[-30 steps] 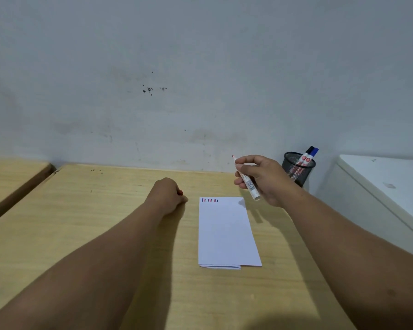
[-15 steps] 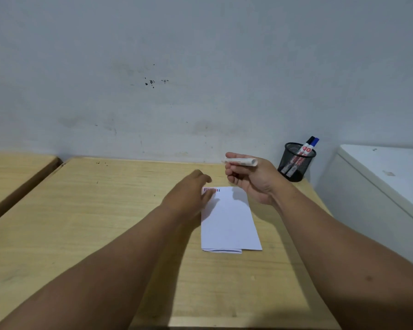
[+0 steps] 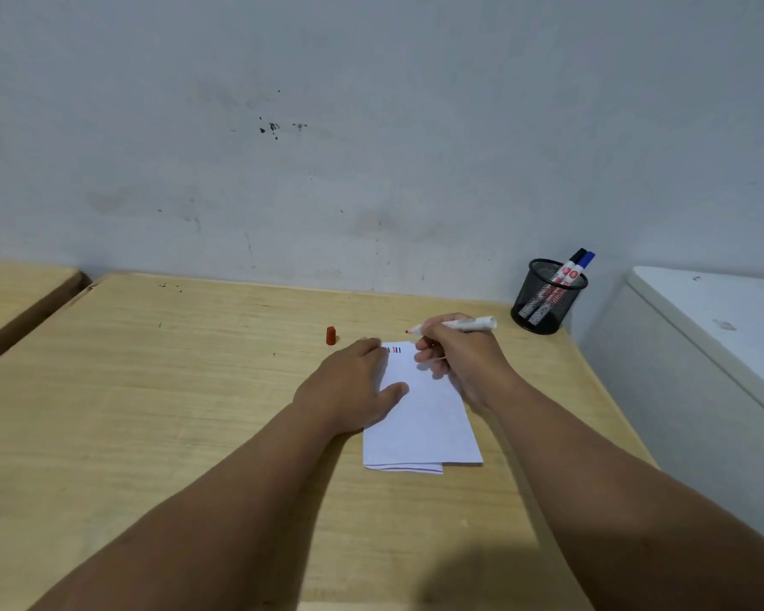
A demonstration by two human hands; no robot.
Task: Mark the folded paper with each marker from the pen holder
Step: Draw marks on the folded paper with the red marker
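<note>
Since uncapping, my left hand (image 3: 353,385) pins flimsy folded paper (image 3: 424,416) flat; right hand (image 3: 455,350) fingers clasp red marker (image 3: 459,325) mid-barrel.

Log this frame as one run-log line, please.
stage: about to mark | right hand: holds uncapped red marker | left hand: pins folded paper | red cap: on table | pen holder: two markers

left hand (image 3: 349,390) now flat on paper (image 3: 428,416) | red cap (image 3: 331,336) dropped on table | marker (image 3: 455,325) lowered, tip over paper's top edge
</note>
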